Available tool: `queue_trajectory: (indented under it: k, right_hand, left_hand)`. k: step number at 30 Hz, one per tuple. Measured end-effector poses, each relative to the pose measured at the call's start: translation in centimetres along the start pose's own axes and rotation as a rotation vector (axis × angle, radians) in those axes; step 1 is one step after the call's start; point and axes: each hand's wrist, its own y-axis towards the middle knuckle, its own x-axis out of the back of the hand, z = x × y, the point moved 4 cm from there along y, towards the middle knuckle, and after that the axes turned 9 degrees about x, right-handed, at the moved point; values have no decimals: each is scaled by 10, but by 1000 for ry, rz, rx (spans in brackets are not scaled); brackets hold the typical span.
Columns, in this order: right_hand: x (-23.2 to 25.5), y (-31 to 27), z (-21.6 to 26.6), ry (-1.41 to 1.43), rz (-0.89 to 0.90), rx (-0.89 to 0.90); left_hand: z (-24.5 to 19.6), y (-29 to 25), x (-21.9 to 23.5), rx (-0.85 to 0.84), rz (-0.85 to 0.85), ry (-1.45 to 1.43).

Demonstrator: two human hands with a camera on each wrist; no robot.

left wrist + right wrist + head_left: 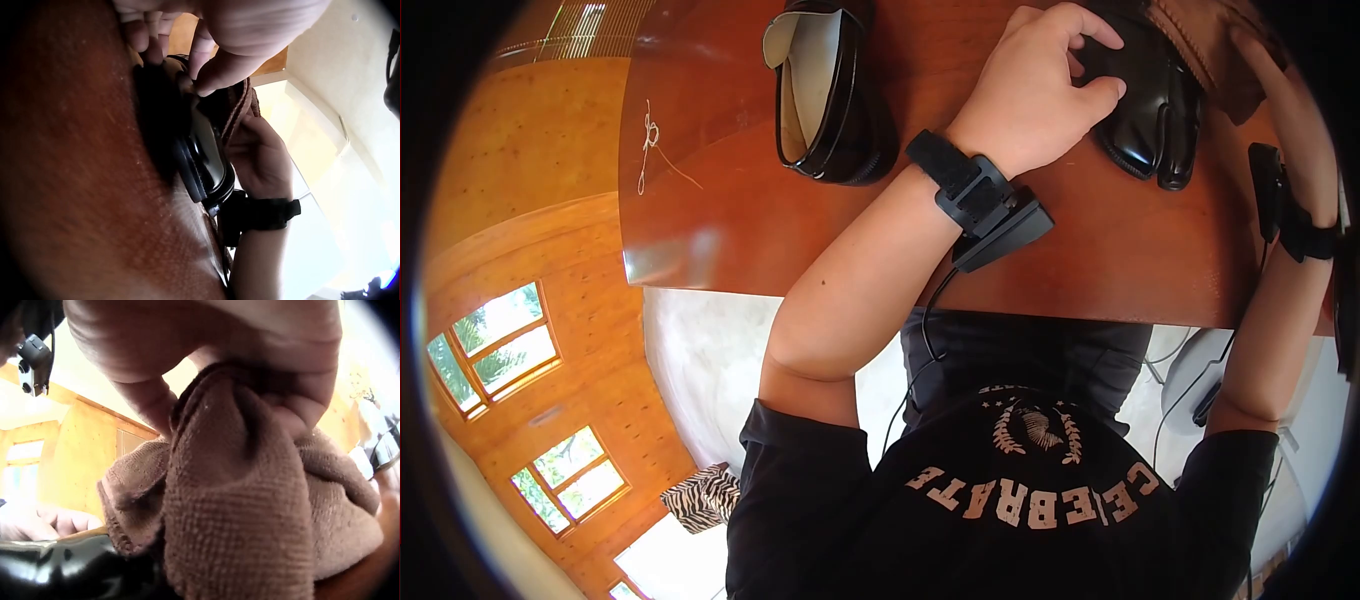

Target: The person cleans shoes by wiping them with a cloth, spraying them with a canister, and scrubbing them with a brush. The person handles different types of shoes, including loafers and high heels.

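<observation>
A glossy black split-toe shoe (1141, 125) lies on the brown table, its toe toward the person. My left hand (1040, 85) holds it from the side, with curled fingers and the thumb at its upper. In the left wrist view, the left fingers (150, 47) reach down along the shoe near the tabletop. My right hand (212, 337) pinches a bunched brown cloth (237, 506) between thumb and fingers. The cloth hangs in folds over the shoe's right side and partly covers it. The shoe's heel end is out of the head view.
Another black shoe (870, 120) with a beige lining stands to the left on the table (730, 240). A thin knotted string (652, 135) lies near the table's left edge. Camera cables (935, 315) hang from the wrists past the table's front edge.
</observation>
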Motion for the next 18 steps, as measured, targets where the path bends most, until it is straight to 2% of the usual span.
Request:
queue_trajectory:
  k: [2, 3, 5, 11, 15, 18]
  right_hand:
    - [-1, 0, 7, -122, 55, 42]
    - [9, 4, 9, -185, 167, 29]
    - [9, 5, 19, -253, 249, -13]
    - [8, 9, 29, -123, 222, -158]
    - [3, 4, 24, -71, 231, -115]
    - [5, 8, 32, -12, 243, -168]
  left_hand:
    - [2, 1, 0, -8, 2, -2]
    - [2, 1, -1, -13, -8, 2]
    - [3, 0, -2, -22, -29, 9]
    - [-1, 1, 1, 58, 10, 35]
    - [-2, -1, 2, 31, -33, 0]
    - [1, 1, 0, 43, -52, 10]
